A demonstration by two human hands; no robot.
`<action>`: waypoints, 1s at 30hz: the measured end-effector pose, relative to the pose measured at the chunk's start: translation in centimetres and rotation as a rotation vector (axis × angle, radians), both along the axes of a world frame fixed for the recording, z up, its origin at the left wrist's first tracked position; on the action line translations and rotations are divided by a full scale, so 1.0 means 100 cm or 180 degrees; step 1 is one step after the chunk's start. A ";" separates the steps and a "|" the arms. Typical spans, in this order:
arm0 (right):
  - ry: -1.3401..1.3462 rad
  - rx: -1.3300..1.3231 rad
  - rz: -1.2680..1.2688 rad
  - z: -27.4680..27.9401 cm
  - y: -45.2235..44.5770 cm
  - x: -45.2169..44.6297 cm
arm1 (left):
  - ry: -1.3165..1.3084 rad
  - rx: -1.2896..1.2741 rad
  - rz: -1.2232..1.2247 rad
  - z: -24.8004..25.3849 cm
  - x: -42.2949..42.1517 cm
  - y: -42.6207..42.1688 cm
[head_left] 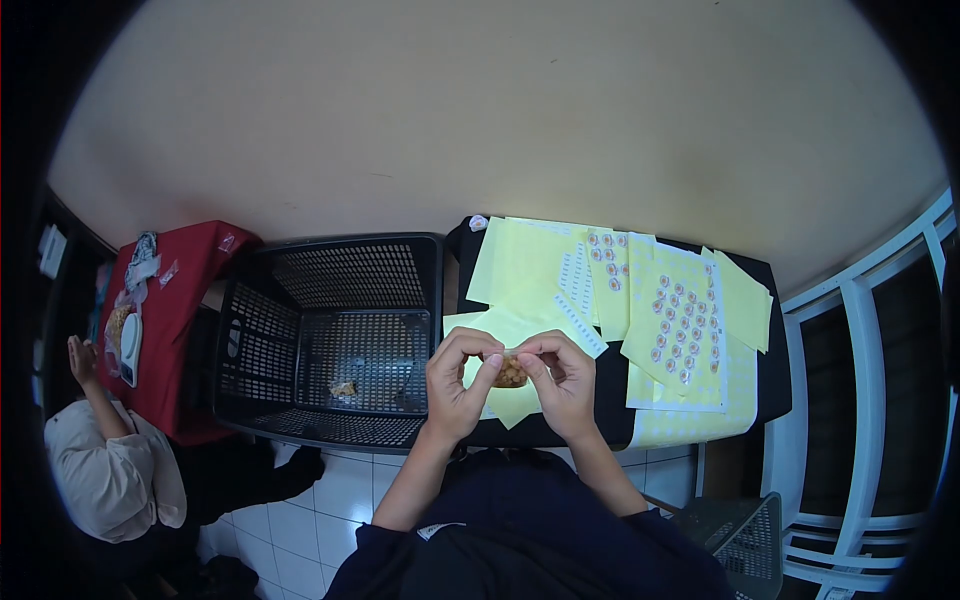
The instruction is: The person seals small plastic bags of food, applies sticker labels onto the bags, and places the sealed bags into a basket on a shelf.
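Note:
Between my two hands is a small clear plastic bag of golden-brown snack pieces (pixel 511 375). My left hand (pixel 462 378) pinches the bag's top edge from the left, thumb against fingers. From the right, my right hand (pixel 562 385) pinches the same top edge, its fingertips close to the left ones. Below and behind the bag lie yellow sticker sheets (pixel 520 318) on a black-covered table. A strip of small printed labels (pixel 578 322) rests just beyond my right hand.
Left of my hands stands a black plastic basket (pixel 432 290) with one small snack bag (pixel 343 388) inside. Sheets of round stickers (pixel 686 330) cover the table's right side. At far left, a person (pixel 120 465) is beside a red-covered table (pixel 185 310) bearing a white scale (pixel 130 348).

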State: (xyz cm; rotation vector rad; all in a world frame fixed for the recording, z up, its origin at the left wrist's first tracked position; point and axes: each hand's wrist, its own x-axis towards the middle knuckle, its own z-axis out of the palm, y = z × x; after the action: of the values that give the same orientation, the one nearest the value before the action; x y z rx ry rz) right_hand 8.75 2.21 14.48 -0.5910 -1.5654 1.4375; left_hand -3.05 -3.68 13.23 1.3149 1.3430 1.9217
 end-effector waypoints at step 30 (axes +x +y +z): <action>-0.0476 0.0744 -0.0140 0.009 -0.006 0.010 | 0.0780 -0.0207 -0.0435 0.015 -0.015 -0.006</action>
State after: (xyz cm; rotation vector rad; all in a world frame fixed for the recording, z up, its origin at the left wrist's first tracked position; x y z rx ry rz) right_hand 9.75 1.65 15.41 -0.5997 -1.7966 1.1783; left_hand -4.57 -4.26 14.76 1.6066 1.3766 1.6545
